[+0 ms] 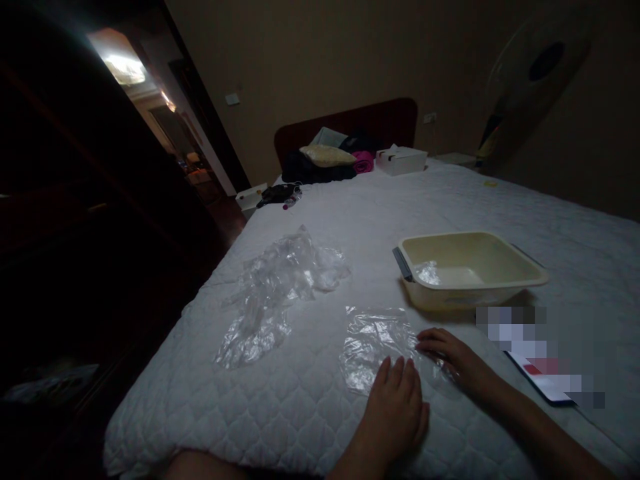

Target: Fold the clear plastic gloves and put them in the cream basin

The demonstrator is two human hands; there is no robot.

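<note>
A clear plastic bag (373, 340) lies spread flat on the white quilted bed cover. My left hand (397, 403) rests on its near edge, palm down, with the fingers stretched out. At the bag's right side is my right hand (450, 360), its fingers reaching left and touching the plastic. More clear film shows beneath that palm, partly hidden by the hand. To the left, a crumpled heap of clear plastic bags (300, 267) is spread over the cover. Beyond my right hand stands a cream plastic basin (480, 293) with grey handles; a small piece of clear plastic (428, 272) lies in it.
A flat device with a lit, blurred-out screen (545, 380) lies right of my right arm. Toward the headboard (345, 120) are a pillow (327, 157), dark cloth and a white box (401, 161). A fan (545, 60) stands at right. The bed's left edge drops to dark floor.
</note>
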